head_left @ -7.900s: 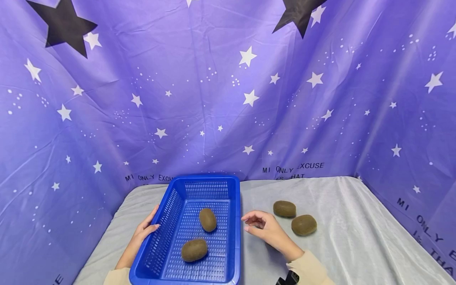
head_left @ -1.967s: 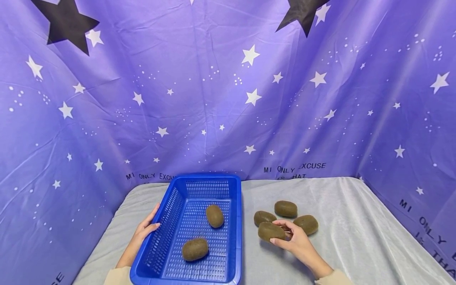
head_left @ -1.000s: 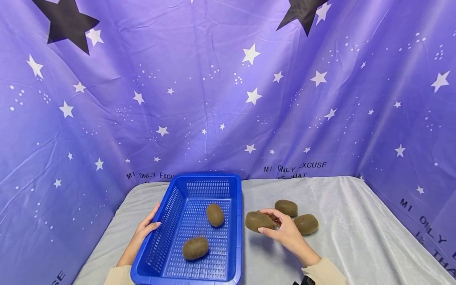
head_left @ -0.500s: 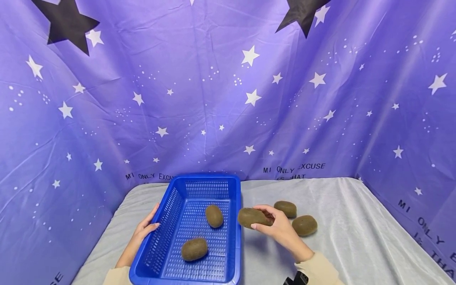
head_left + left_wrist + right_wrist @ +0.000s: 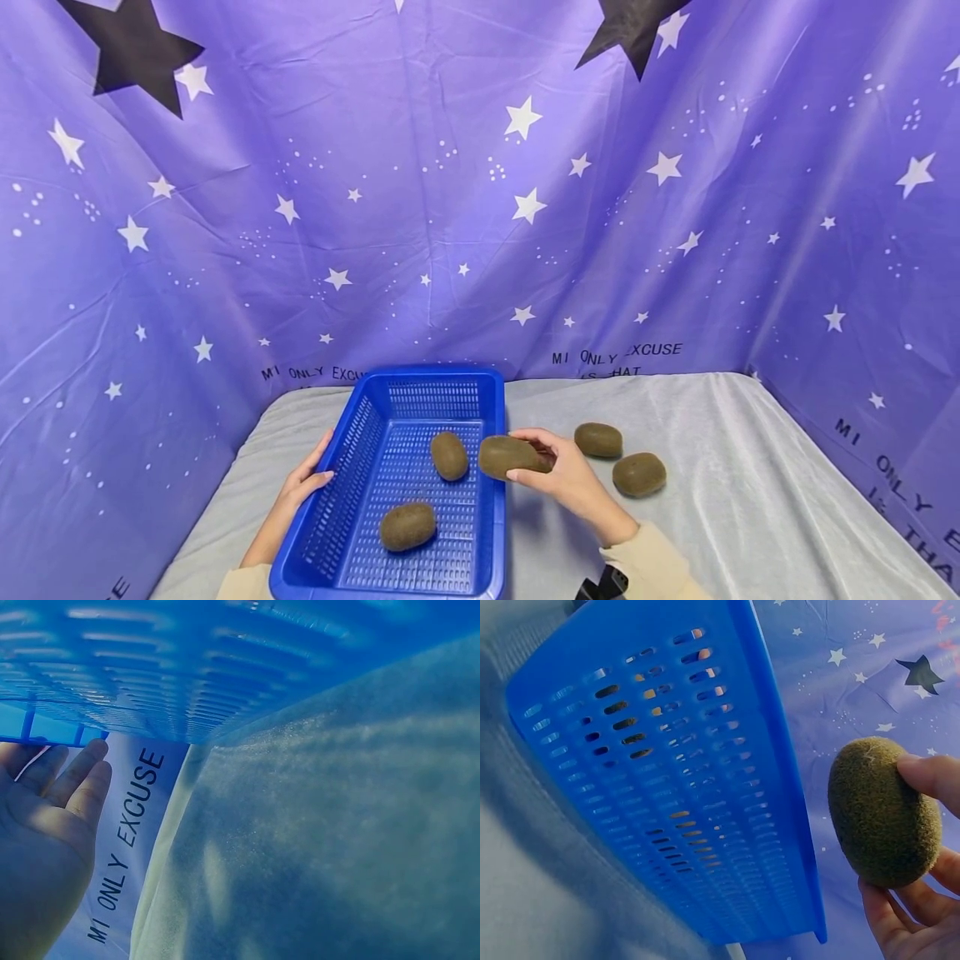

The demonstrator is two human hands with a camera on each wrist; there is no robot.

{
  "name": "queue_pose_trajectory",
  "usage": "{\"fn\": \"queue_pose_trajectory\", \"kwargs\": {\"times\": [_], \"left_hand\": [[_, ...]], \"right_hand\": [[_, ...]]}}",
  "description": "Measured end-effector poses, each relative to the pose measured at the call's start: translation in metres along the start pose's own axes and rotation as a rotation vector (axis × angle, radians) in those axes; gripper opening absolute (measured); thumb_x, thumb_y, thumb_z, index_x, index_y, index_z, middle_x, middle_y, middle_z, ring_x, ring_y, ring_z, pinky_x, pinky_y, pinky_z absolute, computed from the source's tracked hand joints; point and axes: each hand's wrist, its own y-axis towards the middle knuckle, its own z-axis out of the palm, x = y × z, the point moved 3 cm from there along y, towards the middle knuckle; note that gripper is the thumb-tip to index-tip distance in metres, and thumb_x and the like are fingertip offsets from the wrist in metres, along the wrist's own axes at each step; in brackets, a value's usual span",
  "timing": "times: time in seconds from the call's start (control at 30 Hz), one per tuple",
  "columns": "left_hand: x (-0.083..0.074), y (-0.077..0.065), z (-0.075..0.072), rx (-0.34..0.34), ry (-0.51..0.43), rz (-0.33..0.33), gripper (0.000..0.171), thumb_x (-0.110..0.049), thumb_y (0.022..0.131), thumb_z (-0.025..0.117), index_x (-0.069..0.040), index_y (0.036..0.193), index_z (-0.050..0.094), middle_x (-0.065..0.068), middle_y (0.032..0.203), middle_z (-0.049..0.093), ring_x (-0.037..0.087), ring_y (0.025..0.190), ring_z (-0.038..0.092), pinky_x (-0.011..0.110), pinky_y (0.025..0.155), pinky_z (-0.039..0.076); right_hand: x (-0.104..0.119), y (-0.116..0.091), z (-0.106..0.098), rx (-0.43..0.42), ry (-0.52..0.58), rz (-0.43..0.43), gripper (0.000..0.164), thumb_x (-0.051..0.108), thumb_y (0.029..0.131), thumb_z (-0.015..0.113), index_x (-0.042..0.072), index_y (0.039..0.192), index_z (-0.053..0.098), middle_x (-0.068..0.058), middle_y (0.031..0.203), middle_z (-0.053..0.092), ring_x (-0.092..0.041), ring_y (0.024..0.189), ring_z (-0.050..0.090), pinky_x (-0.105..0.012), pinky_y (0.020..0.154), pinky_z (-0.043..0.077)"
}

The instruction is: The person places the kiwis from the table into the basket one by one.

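Note:
In the head view, my right hand (image 5: 558,475) holds a brown fuzzy kiwi (image 5: 504,457) over the right rim of a blue perforated basket (image 5: 491,550). The right wrist view shows thumb and fingertips around this kiwi (image 5: 881,814). Some brown surface shows between thumb and fingers behind it; I cannot tell whether it is a second kiwi. Inside the basket lie two more kiwis, one upper (image 5: 449,456) and one lower (image 5: 408,527). My left hand (image 5: 296,492) grips the basket's left rim, thumb on top; its fingers (image 5: 79,776) reach under the rim outside.
Two kiwis, a rear one (image 5: 598,440) and a nearer one (image 5: 639,475), lie on the grey cloth (image 5: 720,517) right of my right hand. A purple star-printed curtain (image 5: 420,208) stands behind and on both sides, close to the basket's far end.
Over the last two seconds my right hand has carried the kiwi leftward to the basket's rim. Another kiwi seen beside it then no longer shows on the cloth. The left hand stays put.

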Motion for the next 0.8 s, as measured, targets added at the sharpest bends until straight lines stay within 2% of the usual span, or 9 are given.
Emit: {"fn": "queue_pose_trajectory", "kwargs": {"times": [0.2, 0.33, 0.43, 0.57, 0.6, 0.8], "left_hand": [[0.0, 0.001, -0.001, -0.035, 0.054, 0.023, 0.061, 0.001, 0.096, 0.04, 0.008, 0.146, 0.008, -0.027, 0.137, 0.034, -0.008, 0.119, 0.042, 0.016, 0.089, 0.044], [0.001, 0.002, -0.002, -0.019, 0.053, 0.054, 0.06, 0.003, 0.095, 0.039, 0.008, 0.147, 0.009, -0.028, 0.137, 0.035, -0.007, 0.119, 0.042, 0.016, 0.09, 0.043], [0.001, 0.002, -0.002, -0.01, 0.045, 0.064, 0.06, 0.003, 0.095, 0.039, 0.006, 0.147, 0.009, -0.028, 0.138, 0.035, -0.007, 0.12, 0.042, 0.016, 0.09, 0.043], [0.001, 0.002, -0.002, -0.012, 0.043, 0.062, 0.06, 0.003, 0.095, 0.039, 0.009, 0.146, 0.008, -0.028, 0.138, 0.035, -0.007, 0.12, 0.041, 0.015, 0.09, 0.042], [0.001, 0.002, -0.002, -0.012, 0.044, 0.06, 0.06, 0.003, 0.095, 0.039, 0.01, 0.146, 0.008, -0.028, 0.138, 0.035, -0.008, 0.12, 0.041, 0.015, 0.09, 0.042], [0.001, 0.002, -0.002, -0.017, 0.045, 0.054, 0.06, 0.003, 0.095, 0.039, 0.008, 0.146, 0.009, -0.028, 0.138, 0.035, -0.008, 0.12, 0.041, 0.015, 0.09, 0.042]], "right_hand": [[0.001, 0.004, 0.007, 0.017, -0.014, 0.022, 0.047, 0.018, 0.076, 0.078, 0.005, 0.119, 0.062, -0.009, 0.107, 0.065, -0.012, 0.09, 0.061, -0.024, 0.082, 0.049], [0.001, 0.006, 0.011, 0.024, -0.025, 0.034, 0.049, 0.02, 0.076, 0.078, 0.006, 0.12, 0.062, -0.008, 0.108, 0.065, -0.012, 0.092, 0.061, -0.024, 0.083, 0.048], [0.008, 0.006, 0.014, 0.031, -0.027, 0.023, 0.048, 0.014, 0.076, 0.078, 0.0, 0.119, 0.061, -0.012, 0.108, 0.065, -0.013, 0.093, 0.062, -0.024, 0.084, 0.049], [0.007, 0.008, 0.018, 0.039, -0.024, 0.0, 0.046, 0.011, 0.077, 0.076, -0.001, 0.119, 0.061, -0.014, 0.11, 0.065, -0.012, 0.095, 0.061, -0.024, 0.086, 0.048], [0.001, 0.009, 0.019, 0.041, -0.026, 0.001, 0.046, 0.012, 0.077, 0.077, 0.001, 0.119, 0.062, -0.012, 0.111, 0.065, -0.012, 0.096, 0.061, -0.025, 0.087, 0.048], [0.0, 0.012, 0.023, 0.044, -0.03, 0.004, 0.045, 0.022, 0.077, 0.078, 0.008, 0.118, 0.064, -0.005, 0.11, 0.066, -0.011, 0.097, 0.061, -0.026, 0.088, 0.047]]}}
